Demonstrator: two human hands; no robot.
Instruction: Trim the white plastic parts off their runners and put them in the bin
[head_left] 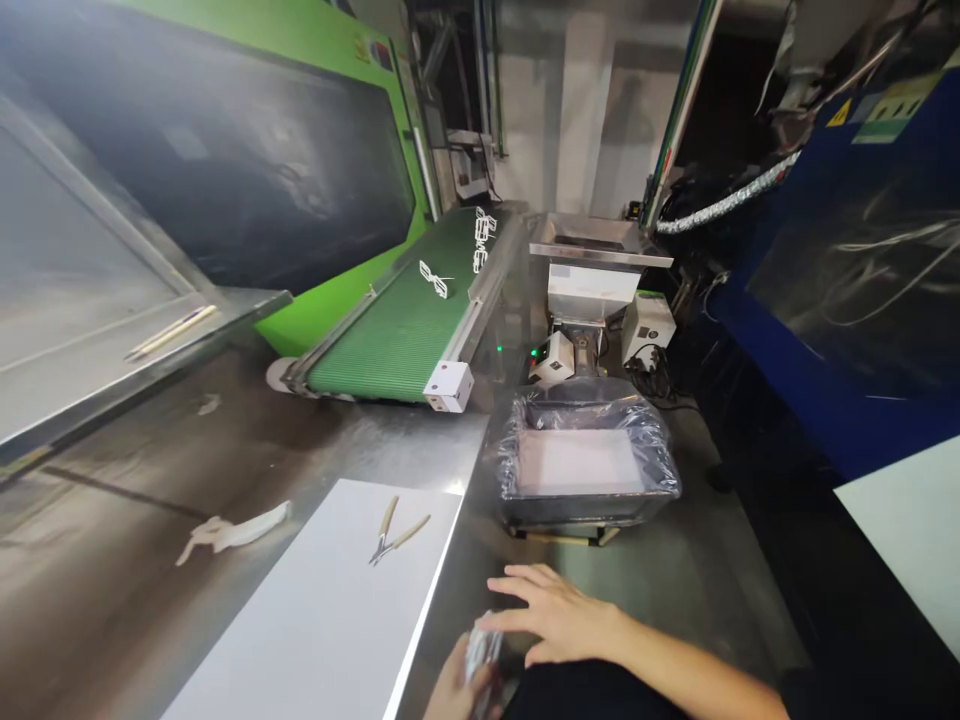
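1. A green machine (225,150) with a dark window fills the upper left, and a blue machine (847,260) stands along the right side.
2. The steel table (150,500) runs across the lower left, its surface bare and shiny in places.
3. A green conveyor belt (397,320) slopes down from the green machine to the table's far edge, carrying a few small white plastic parts (435,280).
4. A white board (322,610) lies flat on the table near its right edge.
5. A dark bin lined with a clear plastic bag (585,460) sits on the floor just right of the table, below a metal hopper (592,245).
6. A white glove (232,530) lies crumpled on the table, left of the board.
7. Small pliers (394,535) with pale handles rest on the board's upper part.
8. The right hand (559,615) is spread open, fingers flat, palm down, touching the small shiny packet (482,655).
9. The left hand (454,690), at the bottom edge, is closed around that packet from below, just beside the board's right edge.
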